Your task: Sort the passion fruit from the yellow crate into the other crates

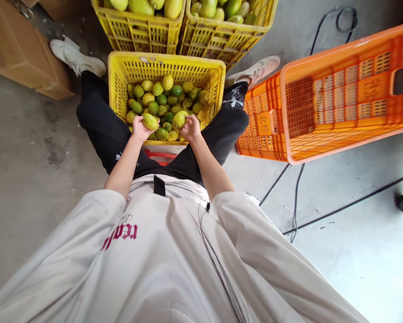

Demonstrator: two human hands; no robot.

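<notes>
Between my knees stands a yellow plastic crate, partly filled with yellow and green lemons. My left hand is closed on a yellow-green lemon above the near left part of the crate. A second yellowish lemon sits in the fingers of my right hand, over the near right part. The two held lemons are apart, with loose fruit visible below and between them. My palms are mostly turned out of sight.
Two more yellow crates, one at the back left and one at the back right, hold greenish fruit. An orange crate lies to the right. Cardboard boxes stand at left. Black cables cross the floor at right.
</notes>
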